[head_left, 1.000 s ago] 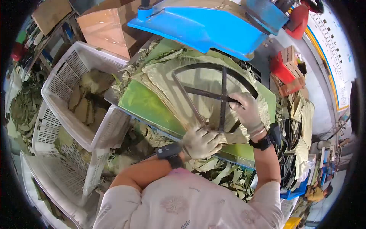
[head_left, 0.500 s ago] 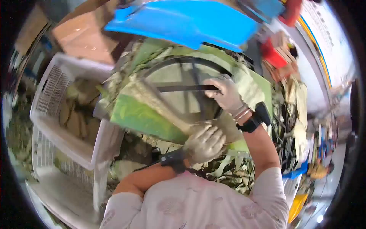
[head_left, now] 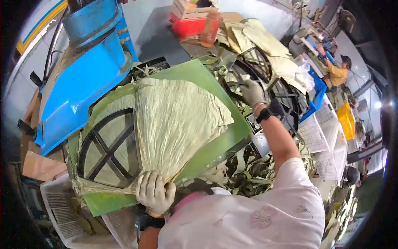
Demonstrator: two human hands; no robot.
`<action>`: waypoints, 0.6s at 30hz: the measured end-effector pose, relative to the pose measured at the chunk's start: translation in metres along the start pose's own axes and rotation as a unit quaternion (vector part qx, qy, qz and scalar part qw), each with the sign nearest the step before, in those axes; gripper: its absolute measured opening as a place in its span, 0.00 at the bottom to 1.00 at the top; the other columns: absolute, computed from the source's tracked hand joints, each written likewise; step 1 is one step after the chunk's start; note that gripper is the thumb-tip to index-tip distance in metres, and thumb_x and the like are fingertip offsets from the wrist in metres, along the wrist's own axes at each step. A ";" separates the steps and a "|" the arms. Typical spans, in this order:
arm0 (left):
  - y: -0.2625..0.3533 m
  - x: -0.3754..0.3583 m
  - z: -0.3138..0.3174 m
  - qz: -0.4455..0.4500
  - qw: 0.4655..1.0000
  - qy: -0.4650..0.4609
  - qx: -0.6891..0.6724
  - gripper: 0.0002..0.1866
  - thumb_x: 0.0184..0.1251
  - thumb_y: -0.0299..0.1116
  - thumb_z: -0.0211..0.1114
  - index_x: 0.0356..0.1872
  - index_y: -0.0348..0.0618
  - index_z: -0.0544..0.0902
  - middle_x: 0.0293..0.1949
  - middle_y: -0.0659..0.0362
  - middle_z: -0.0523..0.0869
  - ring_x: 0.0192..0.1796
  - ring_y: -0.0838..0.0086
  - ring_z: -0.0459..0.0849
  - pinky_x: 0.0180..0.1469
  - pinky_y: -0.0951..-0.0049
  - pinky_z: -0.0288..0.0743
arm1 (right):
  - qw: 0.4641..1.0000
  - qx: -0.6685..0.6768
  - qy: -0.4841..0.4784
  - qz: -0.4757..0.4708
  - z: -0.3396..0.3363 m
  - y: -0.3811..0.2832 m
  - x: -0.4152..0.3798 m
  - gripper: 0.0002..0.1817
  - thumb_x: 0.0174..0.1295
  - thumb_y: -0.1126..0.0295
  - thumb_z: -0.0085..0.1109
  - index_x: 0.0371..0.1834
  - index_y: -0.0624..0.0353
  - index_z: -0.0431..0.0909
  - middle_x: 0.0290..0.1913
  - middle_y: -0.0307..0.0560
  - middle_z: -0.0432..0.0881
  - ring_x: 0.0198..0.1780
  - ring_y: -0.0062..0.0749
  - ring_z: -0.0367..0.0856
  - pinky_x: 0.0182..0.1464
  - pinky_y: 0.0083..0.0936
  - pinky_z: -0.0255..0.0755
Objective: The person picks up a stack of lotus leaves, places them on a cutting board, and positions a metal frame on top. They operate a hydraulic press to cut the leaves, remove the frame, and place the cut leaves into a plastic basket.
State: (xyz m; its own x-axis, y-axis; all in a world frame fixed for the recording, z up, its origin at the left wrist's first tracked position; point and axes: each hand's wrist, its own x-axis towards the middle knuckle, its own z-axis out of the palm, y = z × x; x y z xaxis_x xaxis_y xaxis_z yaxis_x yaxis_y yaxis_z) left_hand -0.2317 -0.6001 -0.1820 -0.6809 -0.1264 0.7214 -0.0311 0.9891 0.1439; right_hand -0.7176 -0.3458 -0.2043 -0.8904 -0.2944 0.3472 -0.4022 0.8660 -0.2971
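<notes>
A pale green dried leaf sheet (head_left: 178, 118), pleated and fan-shaped, lies across a green board (head_left: 207, 79). My left hand (head_left: 155, 193), gloved, has its fingers closed over the sheet's narrow end at the board's near edge. To the left, a black fan-shaped frame with crossed bars (head_left: 108, 152) rests on another pale sheet (head_left: 118, 106), its right edge against the fanned leaf. Out to the right, my gloved right hand (head_left: 253, 92) grips a bar of a second black frame (head_left: 238, 84), beside the board; the fingertips are partly hidden.
A blue machine part (head_left: 83, 95) overhangs the board's left side. More black frames (head_left: 286, 97) and stacked pale sheets (head_left: 265, 39) lie at right, with leaf scraps (head_left: 253, 176) below. A white crate (head_left: 70, 207) stands lower left. A person (head_left: 336, 72) is far right.
The view has turned. My right hand has left the frame on the board and moved right to another one. The fanned leaf sheet now shows beside the first frame.
</notes>
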 end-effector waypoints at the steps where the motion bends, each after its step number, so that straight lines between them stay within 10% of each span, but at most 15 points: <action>1: 0.002 0.002 -0.001 -0.012 1.000 -0.021 0.002 0.17 0.70 0.41 0.63 0.46 0.35 0.81 0.48 0.46 0.86 0.51 0.49 0.85 0.62 0.45 0.77 | 0.997 -0.034 -0.043 0.050 -0.011 0.007 0.002 0.21 0.63 0.58 0.66 0.51 0.62 0.83 0.48 0.62 0.87 0.52 0.57 0.85 0.53 0.42 0.77; 10: 0.006 0.009 -0.001 -0.040 0.999 -0.021 0.027 0.13 0.66 0.40 0.65 0.42 0.40 0.83 0.48 0.53 0.87 0.51 0.55 0.86 0.59 0.50 0.81 | 0.974 0.154 -0.131 0.106 0.063 0.090 0.030 0.25 0.66 0.58 0.65 0.60 0.63 0.81 0.50 0.65 0.87 0.53 0.58 0.85 0.55 0.42 0.76; 12: 0.005 0.010 -0.002 -0.048 0.998 -0.013 0.025 0.14 0.64 0.40 0.66 0.42 0.40 0.83 0.48 0.53 0.87 0.51 0.55 0.86 0.58 0.51 0.82 | 0.996 0.039 -0.060 0.059 0.025 0.056 0.023 0.23 0.64 0.61 0.67 0.58 0.64 0.83 0.49 0.64 0.88 0.51 0.54 0.86 0.54 0.40 0.76; 18: 0.003 0.013 -0.011 -0.040 0.998 -0.024 -0.035 0.18 0.60 0.40 0.69 0.47 0.39 0.82 0.49 0.51 0.86 0.51 0.54 0.86 0.57 0.51 0.81 | 0.965 0.261 -0.002 0.020 -0.060 -0.043 -0.016 0.18 0.62 0.76 0.67 0.56 0.62 0.84 0.49 0.50 0.89 0.47 0.32 0.86 0.54 0.26 0.76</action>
State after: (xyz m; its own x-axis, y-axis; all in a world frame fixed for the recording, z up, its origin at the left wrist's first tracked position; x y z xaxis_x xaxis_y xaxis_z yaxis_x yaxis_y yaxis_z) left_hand -0.2323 -0.5996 -0.1649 -0.7129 -0.1997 0.6722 -0.0375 0.9681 0.2477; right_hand -0.6736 -0.3540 -0.1440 -0.9081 -0.2665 0.3229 -0.4185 0.5559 -0.7182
